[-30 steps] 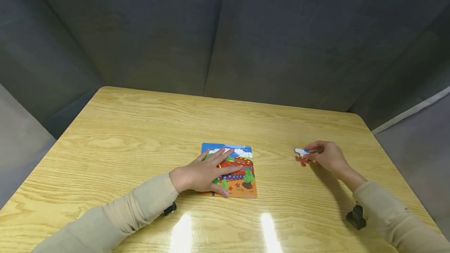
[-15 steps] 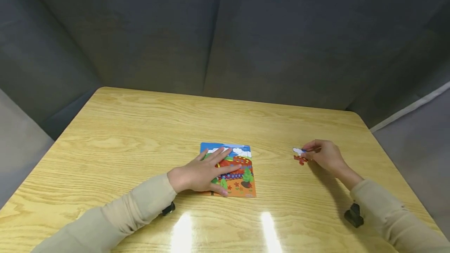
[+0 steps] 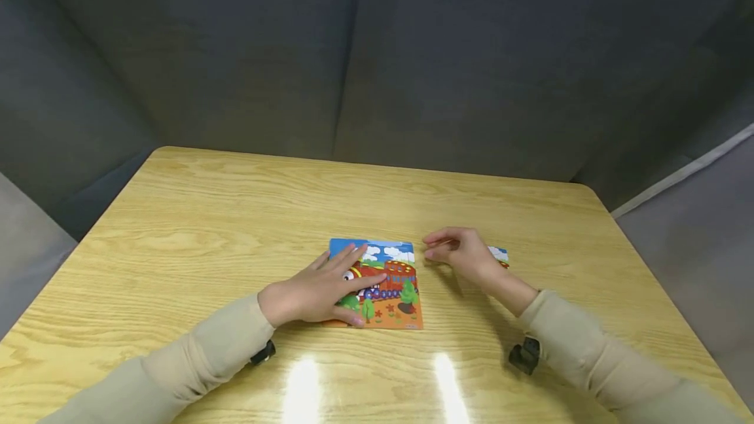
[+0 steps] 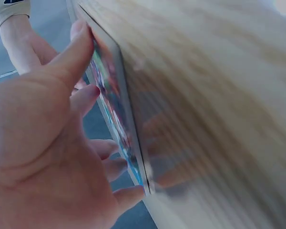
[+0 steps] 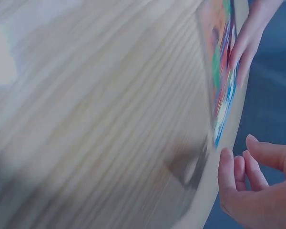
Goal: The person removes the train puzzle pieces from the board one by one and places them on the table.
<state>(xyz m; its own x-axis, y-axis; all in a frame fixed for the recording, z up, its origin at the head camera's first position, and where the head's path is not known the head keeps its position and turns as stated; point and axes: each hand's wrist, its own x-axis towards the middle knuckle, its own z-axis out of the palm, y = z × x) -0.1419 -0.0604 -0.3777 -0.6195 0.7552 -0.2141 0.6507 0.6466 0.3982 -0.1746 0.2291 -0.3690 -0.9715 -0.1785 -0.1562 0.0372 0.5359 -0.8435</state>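
A colourful jigsaw puzzle (image 3: 402,316), with a red train under a blue sky, lies flat near the middle of the table. My left hand (image 3: 321,288) rests on its left part with fingers spread, hiding some of the picture. In the left wrist view, the thumb and fingers of that left hand (image 4: 47,143) reach along the puzzle board's (image 4: 115,83) edge. Just off the puzzle's upper right corner is my right hand (image 3: 462,256), fingers loosely bent. Nothing shows between thumb and fingers of the right hand (image 5: 260,181). Behind its wrist lies a loose puzzle piece (image 3: 499,254), partly hidden.
The wooden table (image 3: 235,214) extends around the puzzle on all sides. Dark curtains (image 3: 471,70) hang behind its far edge. Two bright light reflections show on the near part of the tabletop.
My right hand has let go of the loose puzzle piece and moved left towards the puzzle, leaving the piece on the table. My left hand has slid slightly left, uncovering more of the train.
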